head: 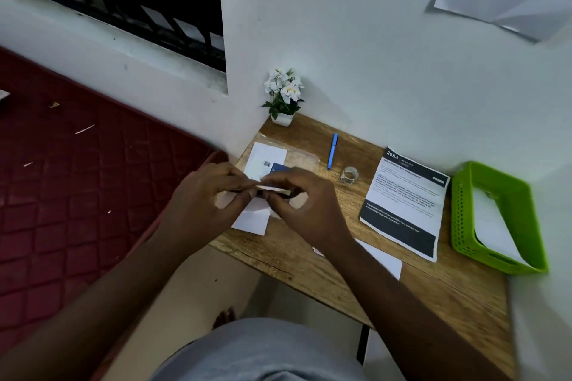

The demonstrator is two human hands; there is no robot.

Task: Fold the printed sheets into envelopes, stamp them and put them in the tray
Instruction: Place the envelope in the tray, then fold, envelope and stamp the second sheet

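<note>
My left hand (204, 195) and my right hand (297, 207) meet above the left end of the wooden table (433, 294). Both pinch a folded sheet (272, 188), seen edge on between the fingertips. Under the hands lie white envelopes (252, 219) and a sheet with a barcode (266, 158). A printed sheet (405, 204) with black bands lies flat to the right. The green tray (501, 216) stands at the right end with white paper inside. I cannot tell what exactly the fold holds.
A blue pen (332, 151) and a clear tape roll (349, 175) lie behind the hands. A small white flower pot (283, 99) stands in the back corner by the wall. Another white paper (383, 260) lies under my right forearm. A red mat (77, 179) covers the floor left.
</note>
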